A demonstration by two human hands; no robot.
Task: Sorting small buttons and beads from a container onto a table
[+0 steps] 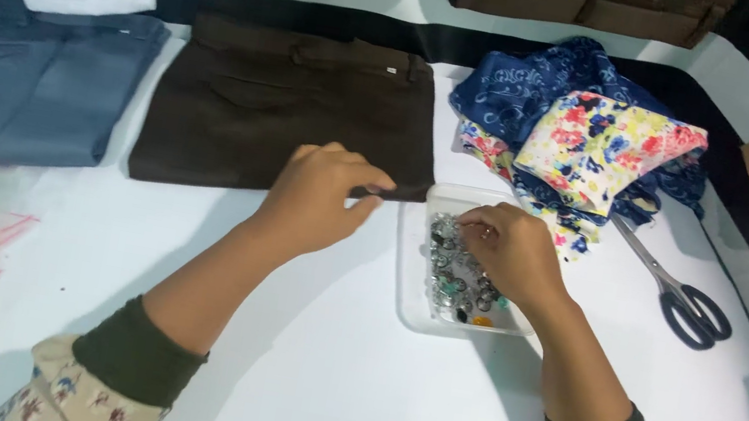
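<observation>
1. The left hand (316,199) pinches the lower edge of the folded dark brown trousers (290,110) on the white table (317,373).
2. The right hand (511,252), fingers curled, picks among small metal buttons (449,279) in the clear plastic tray (406,277).
3. Grey-handled scissors (684,298) lie near the floral cloth (599,142).

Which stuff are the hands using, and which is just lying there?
In use:
left hand on brown trousers
right hand in clear tray of small metal bits

Lying about:
scissors
flowery cloth
blue trousers
</observation>
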